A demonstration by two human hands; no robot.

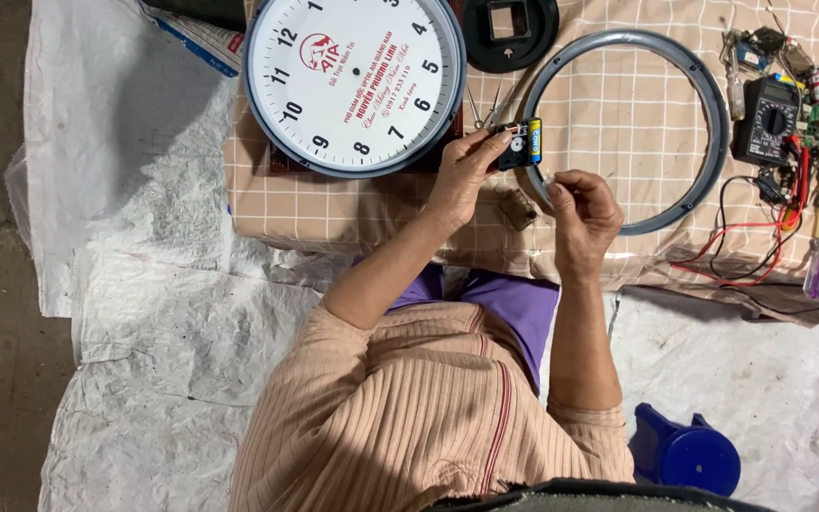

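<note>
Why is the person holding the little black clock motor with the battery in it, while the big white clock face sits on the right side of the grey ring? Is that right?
Not quite. The head view shows the white clock face on the left of the grey ring, not the right. The rest holds: the left hand holds the little black clock motor with its battery, and the right hand is beside it.

Left hand (466, 175): raised, forearm bare, running up-right from elbow, fingers pinched shut around small item, thumb on top.
Right hand (582, 210): just beside left, apart from it, back of hand toward camera, fingers curled inward, forearm bare, rising near-vertical from sleeve cuff. Both elbows bent.
</note>
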